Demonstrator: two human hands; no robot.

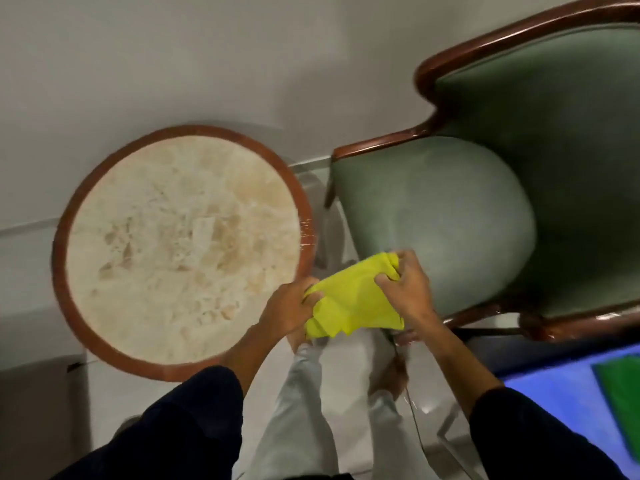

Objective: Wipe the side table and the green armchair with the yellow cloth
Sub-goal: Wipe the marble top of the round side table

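The person stands between the round desk [183, 251] and the armchair [485, 209], looking straight down, with the cloth [349, 299] held in the air in front of them. It touches neither piece of furniture: it hangs over the floor in the gap, just off the desk's near rim and the front edge of the chair seat.

The left hand [289, 308] has its grip pinched on the cloth's left end, fingers curled into the fabric. The right hand [407, 284] pinches the upper right corner, bunching it between thumb and fingers. The cloth is stretched loosely between the two, partly folded and creased.

This looks like the readying step, gathering or folding the cloth into a pad before any wiping. I can't tell from the surfaces whether either has been wiped yet; the desk top is mottled stone and bare, the seat plain green.

The next move, as I judge it, calls for settling the cloth into one hand as a flat wad, then swinging it over and down onto one surface, with the palm pressed flat.
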